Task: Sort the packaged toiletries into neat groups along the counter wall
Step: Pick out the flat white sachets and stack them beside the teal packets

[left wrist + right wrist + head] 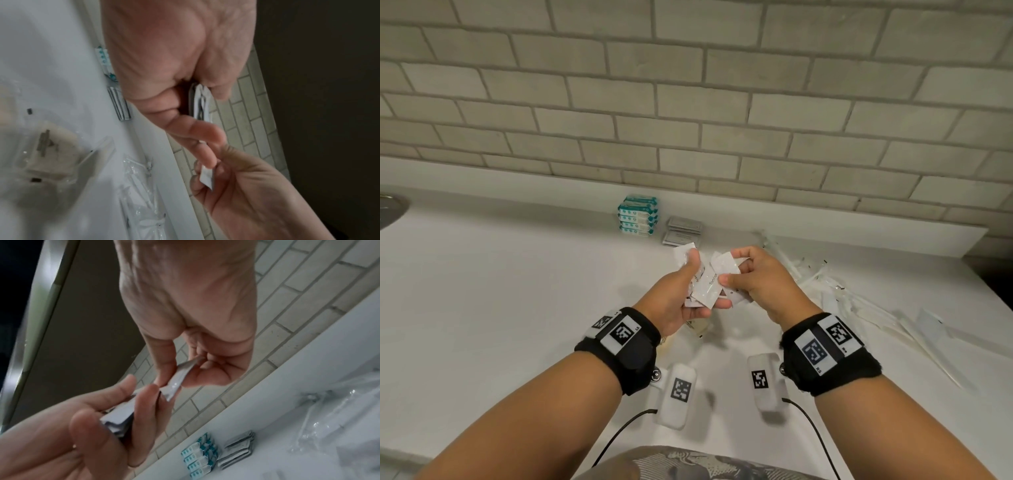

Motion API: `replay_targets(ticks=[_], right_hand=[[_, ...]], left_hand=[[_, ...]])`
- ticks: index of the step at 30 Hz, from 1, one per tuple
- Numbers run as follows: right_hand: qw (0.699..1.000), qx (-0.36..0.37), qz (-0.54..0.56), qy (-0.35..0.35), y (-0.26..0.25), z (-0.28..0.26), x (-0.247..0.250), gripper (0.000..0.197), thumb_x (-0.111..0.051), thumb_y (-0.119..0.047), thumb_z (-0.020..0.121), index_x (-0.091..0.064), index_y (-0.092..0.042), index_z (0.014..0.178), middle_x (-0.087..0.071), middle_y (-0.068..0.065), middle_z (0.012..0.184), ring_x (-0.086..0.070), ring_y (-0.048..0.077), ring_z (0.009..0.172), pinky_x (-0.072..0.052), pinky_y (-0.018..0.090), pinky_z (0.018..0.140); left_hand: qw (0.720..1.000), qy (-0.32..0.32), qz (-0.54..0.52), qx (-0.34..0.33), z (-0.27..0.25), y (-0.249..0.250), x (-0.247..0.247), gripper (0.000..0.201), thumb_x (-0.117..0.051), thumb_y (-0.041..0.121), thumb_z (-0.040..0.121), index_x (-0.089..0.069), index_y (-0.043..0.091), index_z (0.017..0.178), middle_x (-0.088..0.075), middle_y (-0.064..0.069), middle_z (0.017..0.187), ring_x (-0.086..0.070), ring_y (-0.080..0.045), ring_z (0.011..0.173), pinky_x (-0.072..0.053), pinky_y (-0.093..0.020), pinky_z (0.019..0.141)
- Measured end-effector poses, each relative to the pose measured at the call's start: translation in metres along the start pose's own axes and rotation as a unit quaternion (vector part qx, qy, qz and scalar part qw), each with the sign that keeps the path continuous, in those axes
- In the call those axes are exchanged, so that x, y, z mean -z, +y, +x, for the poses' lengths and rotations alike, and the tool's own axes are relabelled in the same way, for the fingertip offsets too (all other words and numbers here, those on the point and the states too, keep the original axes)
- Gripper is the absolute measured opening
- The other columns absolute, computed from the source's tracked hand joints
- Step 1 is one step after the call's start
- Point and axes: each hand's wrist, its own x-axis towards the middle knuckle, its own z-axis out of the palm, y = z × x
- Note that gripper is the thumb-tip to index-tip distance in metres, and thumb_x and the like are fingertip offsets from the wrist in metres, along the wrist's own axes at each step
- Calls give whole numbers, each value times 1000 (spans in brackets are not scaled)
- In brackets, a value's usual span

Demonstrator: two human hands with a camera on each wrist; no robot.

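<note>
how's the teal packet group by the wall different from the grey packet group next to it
The teal-and-white packets are printed with a teal pattern; the grey packets are plain and dull. The teal-and-white packets form one tidy row that reaches closer to the wall; the grey packets sit in two looser, slightly fanned piles to their right, a little nearer the person. The teal-and-white packets look thicker, the grey packets flatter. Both groups rest on the white counter, untouched by either hand.

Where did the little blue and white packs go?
In the head view, the blue and white packs sit stacked on the counter against the tiled wall, just left of the grey sachets, beyond both hands.
</note>
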Motion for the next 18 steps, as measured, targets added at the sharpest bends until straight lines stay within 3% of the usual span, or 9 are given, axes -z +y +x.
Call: replay_targets(ticks=[2, 4, 7, 11, 14, 18], right_hand=[[999, 8, -37, 33, 3, 4, 2, 48, -80, -10, 75, -56, -20, 115, -50, 1, 77, -53, 11, 62, -41, 22, 56], [997, 19, -22, 67, 3, 5, 8, 40, -80, -9, 75, -60, -16, 109, -58, 6, 84, -57, 14, 66, -43, 23, 57], [994, 17, 81, 71, -2, 1, 20, 27, -75, -4, 79, -64, -4, 103, -68, 11, 87, -64, 15, 66, -48, 18, 53], [991, -17, 130, -21, -3, -4, 13, 19, -72, -3, 79, -68, -2, 98, -73, 12, 85, -69, 24, 70, -56, 30, 61], [994, -28, 105, -13, 0, -6, 2, 7, -73, -5, 80, -67, -1, 83, -71, 10, 76, -68, 19, 63, -53, 24, 52], [991, -52, 120, 9, 8, -2, 3, 35, -81, -19, 73, -64, 6, 90, -65, 18, 83, -60, 27, 72, -49, 32, 67]], left_hand=[[1000, -9, -23, -8, 0, -2, 2, 40, -48, 35, 98, -59, 7, 126, -71, -13, 110, -72, -24, 93, -55, -20, 57], [999, -14, -44, -18, 2, -6, 6, 33, -53, 13, 97, -56, 0, 127, -71, -15, 111, -70, -26, 99, -59, -25, 72], [997, -18, -66, -31, 6, -8, 9, 30, -54, 3, 94, -58, -2, 124, -69, -17, 113, -67, -29, 106, -57, -32, 88], [997, -35, -48, -42, 6, -8, 3, 31, -59, 4, 92, -61, 2, 123, -68, -15, 117, -67, -27, 106, -57, -31, 86], [997, -50, -35, -45, 7, -9, 0, 31, -60, 7, 92, -62, 8, 123, -68, -11, 120, -65, -24, 109, -58, -30, 83], [997, -43, -45, -40, 8, -9, 5, 30, -59, 5, 92, -61, 2, 122, -68, -16, 115, -68, -26, 102, -58, -28, 81]])
